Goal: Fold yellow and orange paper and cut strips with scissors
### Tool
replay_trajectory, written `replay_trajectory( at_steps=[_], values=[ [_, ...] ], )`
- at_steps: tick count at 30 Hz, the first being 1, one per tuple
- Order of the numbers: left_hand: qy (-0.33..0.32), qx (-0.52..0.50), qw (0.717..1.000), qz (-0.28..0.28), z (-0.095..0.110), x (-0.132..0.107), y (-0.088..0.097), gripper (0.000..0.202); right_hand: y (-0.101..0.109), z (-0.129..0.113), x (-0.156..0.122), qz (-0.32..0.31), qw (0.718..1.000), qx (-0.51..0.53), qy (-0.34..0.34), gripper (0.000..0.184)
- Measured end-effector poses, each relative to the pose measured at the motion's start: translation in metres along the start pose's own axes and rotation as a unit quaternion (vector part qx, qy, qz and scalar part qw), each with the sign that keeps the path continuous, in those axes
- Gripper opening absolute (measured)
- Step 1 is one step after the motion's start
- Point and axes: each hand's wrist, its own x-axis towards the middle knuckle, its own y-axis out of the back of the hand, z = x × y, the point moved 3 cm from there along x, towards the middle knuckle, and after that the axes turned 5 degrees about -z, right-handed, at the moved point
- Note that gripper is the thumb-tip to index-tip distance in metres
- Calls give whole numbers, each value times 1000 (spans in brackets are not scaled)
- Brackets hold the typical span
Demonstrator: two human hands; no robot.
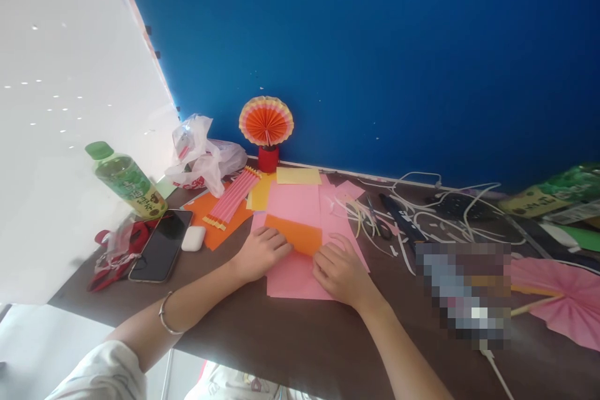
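Observation:
A strip-like piece of orange paper point(300, 234) lies over a stack of pink sheets point(291, 282) on the dark table. My left hand point(266, 253) closes on its lower left end, fingers curled with the tips at the near edge. At the lower right end, my right hand point(340, 267) grips the same paper with bent fingers. Both thumbs are mostly hidden. Beyond the paper lies a pale yellow sheet point(299, 175). Left of it is a pleated pink strip with yellow ends point(234, 197), on orange sheets point(220, 239).
A round paper fan point(266, 122) stands in a red holder point(269, 159) by the blue wall. Left are a bottle point(129, 181), a phone point(162, 247) and a white case point(194, 239). Scissors point(382, 225), cables point(435, 215) and a pink fan point(562, 300) lie right.

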Motion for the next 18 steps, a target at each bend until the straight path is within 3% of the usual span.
replay_trajectory(
  at_steps=[7, 10, 12, 15, 18],
  values=[
    [41, -17, 999, -2, -12, -6, -4, 18, 5, 18, -10, -3, 999, 27, -31, 26],
    [112, -8, 994, -10, -23, -7, -6, 18, 12, 34, -15, 44, 994, 9, -97, 25],
    [126, -8, 992, -8, -23, -5, -4, 18, 16, 36, -15, 83, 988, -1, -131, 18],
    [54, -28, 998, 23, -9, 1, 3, 18, 13, 19, -6, 87, 990, 9, -106, 12],
    [-8, -45, 998, 39, 6, 4, 7, 21, 1, -4, 3, 38, 998, 16, -54, 15]
  ],
)
